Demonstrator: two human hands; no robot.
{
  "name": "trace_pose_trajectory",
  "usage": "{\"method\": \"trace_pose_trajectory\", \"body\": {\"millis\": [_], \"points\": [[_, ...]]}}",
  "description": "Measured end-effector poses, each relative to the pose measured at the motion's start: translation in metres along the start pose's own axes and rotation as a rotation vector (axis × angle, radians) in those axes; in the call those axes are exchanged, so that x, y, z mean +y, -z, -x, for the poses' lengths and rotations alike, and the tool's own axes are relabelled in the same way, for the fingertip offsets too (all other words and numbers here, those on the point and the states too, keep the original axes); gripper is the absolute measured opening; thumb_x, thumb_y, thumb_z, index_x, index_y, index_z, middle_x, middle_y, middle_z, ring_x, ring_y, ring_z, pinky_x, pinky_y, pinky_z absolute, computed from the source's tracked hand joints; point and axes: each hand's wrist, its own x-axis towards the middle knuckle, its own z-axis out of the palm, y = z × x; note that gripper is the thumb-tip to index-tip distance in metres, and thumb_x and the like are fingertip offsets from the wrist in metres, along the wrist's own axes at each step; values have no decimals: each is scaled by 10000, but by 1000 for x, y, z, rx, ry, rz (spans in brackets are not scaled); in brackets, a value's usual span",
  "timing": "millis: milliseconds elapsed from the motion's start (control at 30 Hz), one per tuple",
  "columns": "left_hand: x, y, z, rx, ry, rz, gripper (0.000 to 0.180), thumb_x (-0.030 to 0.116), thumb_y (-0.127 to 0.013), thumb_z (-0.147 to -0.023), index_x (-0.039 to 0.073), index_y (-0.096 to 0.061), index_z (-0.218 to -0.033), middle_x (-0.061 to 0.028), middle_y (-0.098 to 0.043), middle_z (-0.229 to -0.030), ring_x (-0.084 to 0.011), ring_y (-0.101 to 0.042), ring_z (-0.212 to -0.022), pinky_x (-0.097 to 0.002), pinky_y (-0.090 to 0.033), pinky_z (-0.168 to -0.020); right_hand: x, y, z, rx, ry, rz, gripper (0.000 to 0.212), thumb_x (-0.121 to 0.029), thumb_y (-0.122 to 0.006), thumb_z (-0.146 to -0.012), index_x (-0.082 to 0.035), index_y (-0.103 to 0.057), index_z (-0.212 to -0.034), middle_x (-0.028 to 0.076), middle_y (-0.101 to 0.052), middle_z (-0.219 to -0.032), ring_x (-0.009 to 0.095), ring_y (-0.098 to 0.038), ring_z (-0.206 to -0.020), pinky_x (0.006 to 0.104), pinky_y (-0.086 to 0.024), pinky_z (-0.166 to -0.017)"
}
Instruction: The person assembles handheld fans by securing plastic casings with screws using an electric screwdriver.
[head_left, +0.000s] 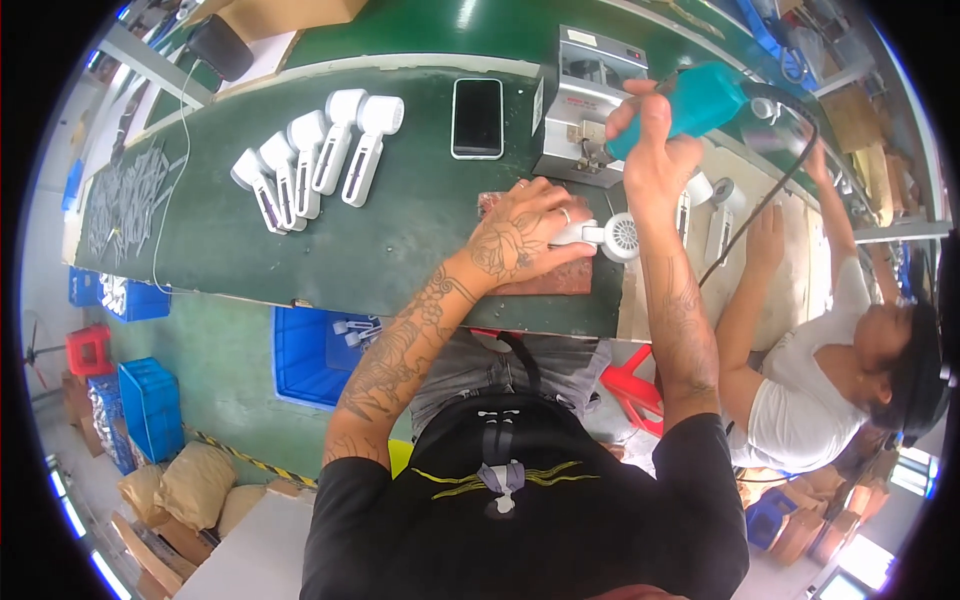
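My left hand (520,232) presses a white handheld fan (621,237) onto a reddish-brown pad (550,282), fingers wrapped over its handle; the round grille sticks out to the right. My right hand (655,150) is raised, gripping a teal electric screwdriver (705,98). Its front end points left and down at the front of a grey metal machine (600,65), which looks like a screw feeder. Whether the bit touches the machine, and whether it carries a screw, I cannot tell. Several more white fans (378,115) lie in a slanted row on the green tabletop to the left.
A phone (478,118) lies left of the machine. Grey strips (125,200) are heaped at the far left, near a white cable. A dark cord hangs from the screwdriver. At the right, a person (820,370) reaches over the adjoining bench. A blue bin (300,355) stands below the table edge.
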Motion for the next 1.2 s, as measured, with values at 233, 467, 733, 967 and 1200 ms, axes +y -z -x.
{"method": "trace_pose_trajectory", "body": {"millis": [233,467,733,967,1200], "points": [[-4,-5,-1,64,7,-6,415,409,-726,-893,88,-697,-1155,-69,-652,-1057,-278,-600,-1026,-431,-479,-941,27,-10,-5,58,57,-95,339,-314,-625,-1035,16,-636,-955,22,-624,-681,105,-555,-621,262,-435,-595],[0,-6,-3,60,19,-56,421,425,-715,-900,101,-695,-1168,-80,-653,-1054,-303,-602,-1033,-441,-484,-950,29,-5,-4,-51,81,-19,415,-393,-559,-1056,8,-610,-961,33,-618,-720,126,-588,-656,276,-479,-633],[0,-6,0,88,40,-113,442,436,-708,-903,108,-689,-1198,-83,-652,-1061,-323,-605,-1024,-454,-487,-945,-9,10,28,21,-189,-36,446,-414,-565,-1042,27,-632,-1046,44,-602,-716,140,-601,-641,280,-465,-567],[-2,-4,0,20,58,-70,450,452,-688,-912,113,-686,-1208,-84,-647,-1081,-310,-595,-1035,-453,-485,-940,-2,13,40,-9,-174,-128,356,-341,-628,-1027,14,-645,-1038,22,-618,-714,102,-588,-625,250,-444,-558],[1,-4,-2,-8,61,-70,442,452,-680,-918,98,-678,-1183,-87,-637,-1089,-313,-588,-1043,-458,-479,-950,11,12,45,-12,-198,-119,419,-398,-593,-1032,16,-587,-968,55,-567,-727,170,-579,-628,301,-471,-575]]}}
